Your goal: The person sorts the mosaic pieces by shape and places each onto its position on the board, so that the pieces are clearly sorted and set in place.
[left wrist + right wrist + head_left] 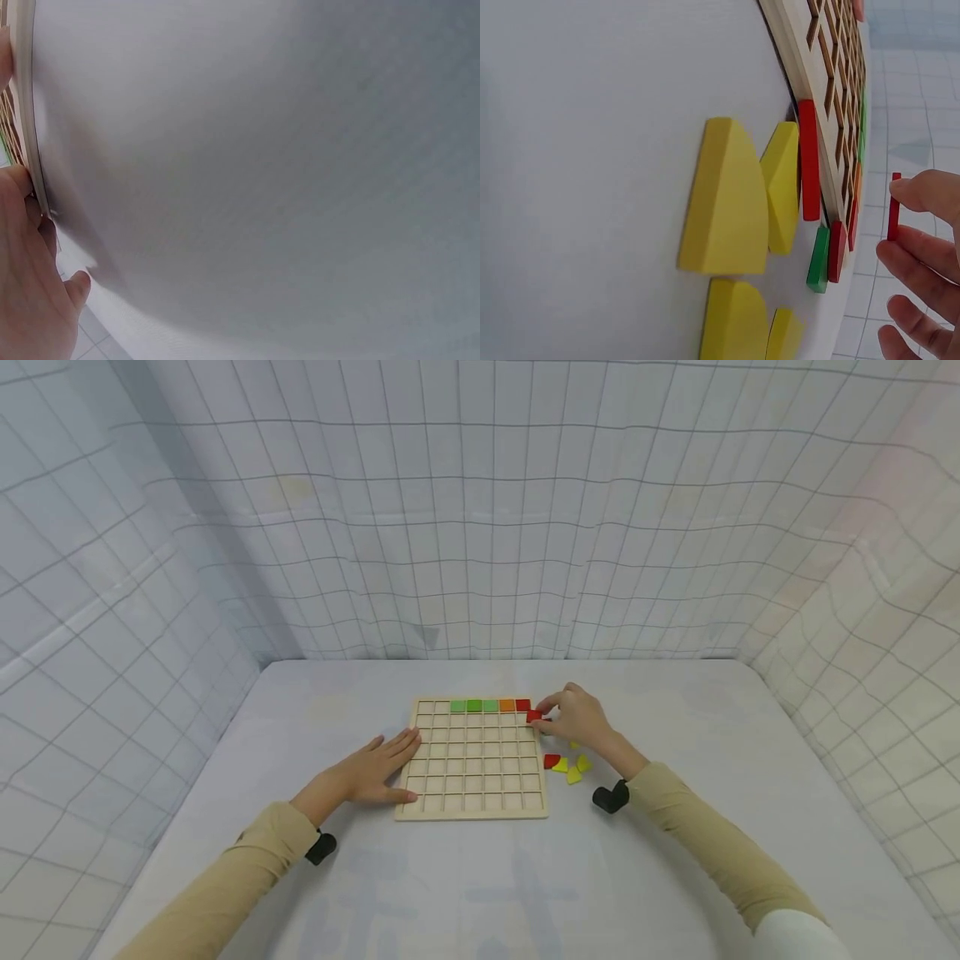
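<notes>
Red tile (534, 716): pinched between thumb and fingertips of your right hand (579, 717), at 2 o'clock on the gridded wooden board (471, 816), overlapping its right edge in the head view. Step in hand, as judged: bringing this tile to the grid. Next move seems to call for squaring it over a cell before release; which cell, cannot tell.

Pose: your right forearm (705, 827) enters from 4 o'clock. Your left hand (378, 770) lies at 9 o'clock, fingers extended, fingertips on the board's left edge, probably steadying it.

Top row, toward 12: light green tile (458, 706), green tile (474, 706), second light green tile (491, 706), orange tile (507, 705), red corner tile (522, 705). On the tabletop (690, 727) at 3 o'clock: yellow pieces (583, 763), loose red piece (552, 761). Right wrist view adds a green piece (819, 260).
</notes>
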The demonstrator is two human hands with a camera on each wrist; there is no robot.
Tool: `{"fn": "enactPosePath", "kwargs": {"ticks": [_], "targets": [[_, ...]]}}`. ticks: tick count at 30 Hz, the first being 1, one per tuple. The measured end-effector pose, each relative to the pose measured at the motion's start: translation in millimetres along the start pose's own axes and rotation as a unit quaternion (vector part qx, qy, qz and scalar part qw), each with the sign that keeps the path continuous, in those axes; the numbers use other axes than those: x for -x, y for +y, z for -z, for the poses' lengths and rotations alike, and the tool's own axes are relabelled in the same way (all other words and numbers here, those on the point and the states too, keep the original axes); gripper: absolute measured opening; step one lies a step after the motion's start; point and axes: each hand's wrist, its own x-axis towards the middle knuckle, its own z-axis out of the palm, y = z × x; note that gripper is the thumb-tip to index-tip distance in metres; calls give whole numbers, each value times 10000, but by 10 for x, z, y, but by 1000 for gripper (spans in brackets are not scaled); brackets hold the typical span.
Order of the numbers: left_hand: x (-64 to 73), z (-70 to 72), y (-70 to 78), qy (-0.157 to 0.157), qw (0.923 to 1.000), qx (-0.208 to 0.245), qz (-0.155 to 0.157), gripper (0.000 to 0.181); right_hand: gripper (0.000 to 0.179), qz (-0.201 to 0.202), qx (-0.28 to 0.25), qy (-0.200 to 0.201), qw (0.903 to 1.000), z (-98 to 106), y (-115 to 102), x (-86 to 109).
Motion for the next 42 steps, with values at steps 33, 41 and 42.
{"fn": "enactPosePath", "kwargs": {"ticks": [33,41,42], "targets": [[-8,9,13,-86,9999,-76,65,98,26,499,5,44,9987,-300,-550,-545],[-7,2,1,-92,9999,-53,119,99,27,429,45,-68,9990,-374,-649,-647],[-6,1,1,-109,9998,-41,130,100,26,403,31,-98,9991,-387,-661,-656]]}}
